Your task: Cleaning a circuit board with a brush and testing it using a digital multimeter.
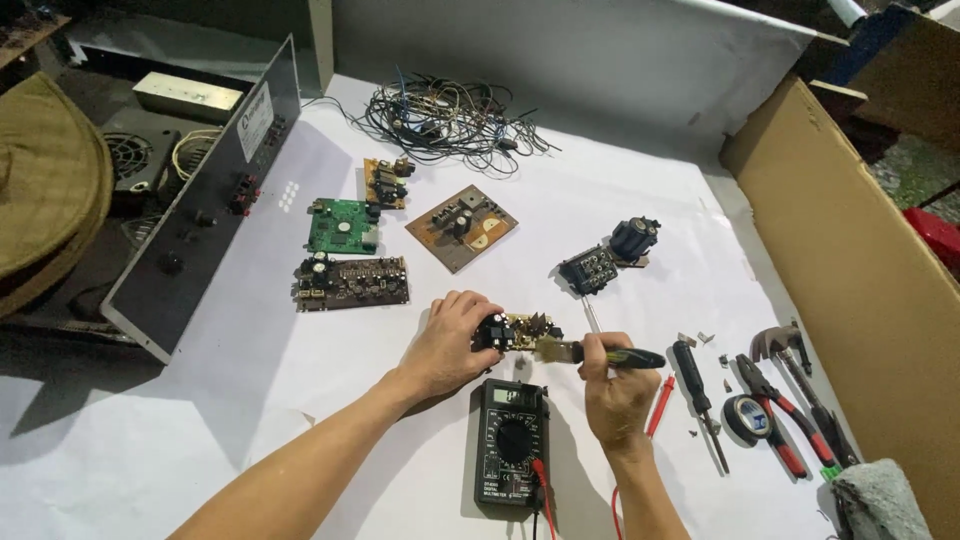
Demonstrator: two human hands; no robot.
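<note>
Our left hand (447, 345) kept closed grip on small circuit board (520, 330), held just above white counter (300, 400). Our right hand (615, 390) closed grip round black-handled brush (600, 353), bristles touching board's edge. Black multimeter (512, 445) lay just below both hands; red probe (659, 405) beside right hand. Screwdriver (697, 395), tape roll (744, 417), pliers (785, 415) rested farther right. Green board (342, 226) lay well apart, upper left.
</note>
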